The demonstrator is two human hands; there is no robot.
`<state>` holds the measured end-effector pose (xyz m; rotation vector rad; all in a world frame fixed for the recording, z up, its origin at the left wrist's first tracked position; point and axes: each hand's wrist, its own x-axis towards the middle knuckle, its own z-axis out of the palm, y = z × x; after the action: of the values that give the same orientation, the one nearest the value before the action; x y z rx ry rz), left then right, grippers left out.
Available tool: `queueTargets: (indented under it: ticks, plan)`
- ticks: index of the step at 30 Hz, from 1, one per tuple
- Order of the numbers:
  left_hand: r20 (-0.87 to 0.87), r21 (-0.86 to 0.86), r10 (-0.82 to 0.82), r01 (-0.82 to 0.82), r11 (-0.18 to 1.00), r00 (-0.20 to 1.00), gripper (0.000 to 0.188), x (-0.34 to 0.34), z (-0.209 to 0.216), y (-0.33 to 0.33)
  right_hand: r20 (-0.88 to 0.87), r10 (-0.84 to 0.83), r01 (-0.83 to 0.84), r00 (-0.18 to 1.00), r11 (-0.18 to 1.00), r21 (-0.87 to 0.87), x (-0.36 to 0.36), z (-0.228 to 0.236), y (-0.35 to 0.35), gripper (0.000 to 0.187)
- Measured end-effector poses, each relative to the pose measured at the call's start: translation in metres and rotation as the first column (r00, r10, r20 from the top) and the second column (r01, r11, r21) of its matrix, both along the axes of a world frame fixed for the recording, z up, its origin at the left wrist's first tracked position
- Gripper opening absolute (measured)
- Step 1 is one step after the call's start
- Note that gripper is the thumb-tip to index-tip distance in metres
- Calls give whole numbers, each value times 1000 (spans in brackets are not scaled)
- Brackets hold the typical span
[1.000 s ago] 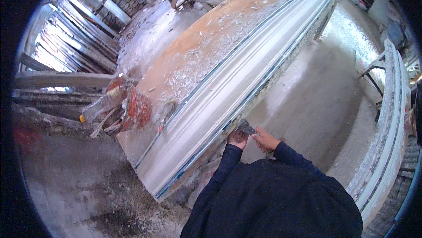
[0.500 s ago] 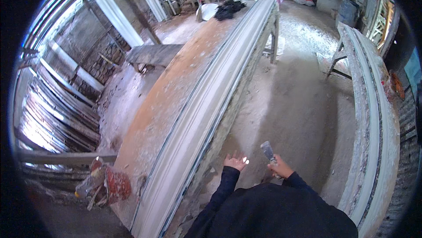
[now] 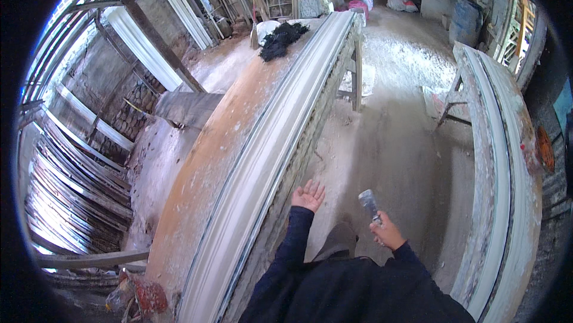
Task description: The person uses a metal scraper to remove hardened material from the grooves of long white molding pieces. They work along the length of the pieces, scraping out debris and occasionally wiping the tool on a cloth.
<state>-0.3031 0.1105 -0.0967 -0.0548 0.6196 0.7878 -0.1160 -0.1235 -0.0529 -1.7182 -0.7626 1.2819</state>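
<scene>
My right hand (image 3: 387,231) is closed round the handle of a scraper (image 3: 368,201), a putty-knife kind with a wide blade pointing up and away from me. Palm up and fingers spread, my left hand (image 3: 308,196) holds nothing. It is just right of the long bench (image 3: 206,162), apart from its edge. Along that bench runs a long white moulding (image 3: 262,150) with ridged lines, bordered by dark strips. Part of the scraper's handle is hidden by my fingers.
On the right stands a second bench (image 3: 504,138) with similar long white strips. A dark fibre heap (image 3: 282,40) lies at the long bench's far end, a red container (image 3: 150,297) at its near left. Beyond are a blue barrel (image 3: 466,22) and a white bucket (image 3: 366,0).
My view has shifted, and the benches sit lower in it. My left hand has risen and its fingers have spread. The scraper stays in my right hand. One of my legs now shows below.
</scene>
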Motion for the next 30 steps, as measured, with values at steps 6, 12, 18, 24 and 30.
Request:
queueTargets:
  ticks: [6,12,18,24,30]
  plan:
    - [391,79,-74,46,996,918,48,97,-53,73,330,311,-352,891,933,71,75,6,113,50]
    - [19,-11,-534,534,845,845,44,237,-46,136,411,77,-104,909,994,45,212,30,216,30]
    - [-75,-54,-746,745,665,661,45,374,-10,205,304,-257,220,917,964,151,339,38,302,22]
    - [271,14,-569,587,809,777,49,520,-25,306,-533,-113,172,839,983,63,477,13,389,23]
    - [273,104,-482,473,875,832,64,660,53,402,-543,156,-182,825,983,6,597,47,540,26]
